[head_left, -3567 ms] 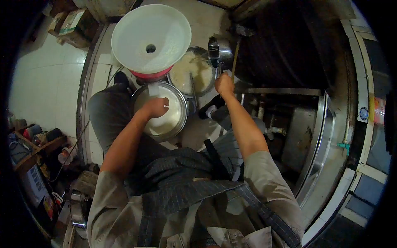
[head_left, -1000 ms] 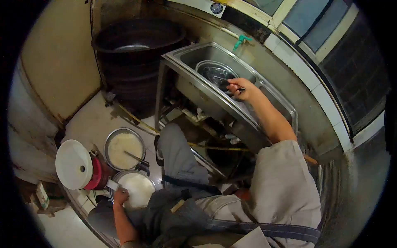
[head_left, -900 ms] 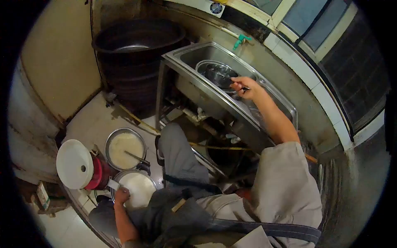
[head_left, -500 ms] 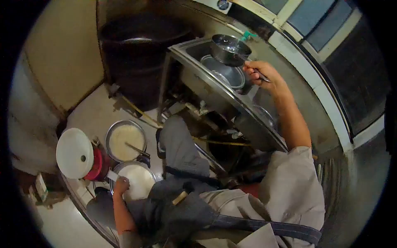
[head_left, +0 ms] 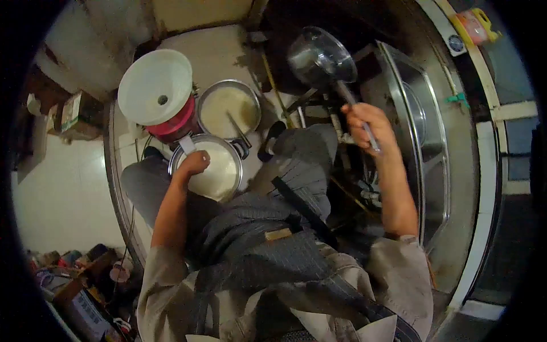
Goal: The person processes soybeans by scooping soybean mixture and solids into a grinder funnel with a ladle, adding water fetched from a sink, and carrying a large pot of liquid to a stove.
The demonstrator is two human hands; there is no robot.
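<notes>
My right hand [head_left: 370, 128] is closed around the long handle of a shiny metal dipper [head_left: 310, 60], held in the air between the pots and the sink. My left hand [head_left: 196, 163] is curled over the near metal pot [head_left: 240, 171], which holds creamy white liquid [head_left: 217, 174]. Its fingers are bunched at the lower end of a pale flat strip [head_left: 186, 144]; what they grip is hidden. Behind stands a second metal pot [head_left: 257, 101] of paler yellowish liquid, with a stick-like utensil [head_left: 236, 126] leaning in it. To the left, a white bowl [head_left: 149, 82] with a dark hole tops a red machine [head_left: 172, 125].
A steel sink [head_left: 428, 114] runs along the right, with pipes [head_left: 367, 194] beneath. A yellow hose [head_left: 273, 85] crosses the floor behind my knee. Cardboard boxes [head_left: 82, 117] stand at the left; more goods [head_left: 85, 296] lie at the lower left.
The dipper in my right hand has come away from over the sink, toward the pots. My view has turned left. My left hand stays over the near pot.
</notes>
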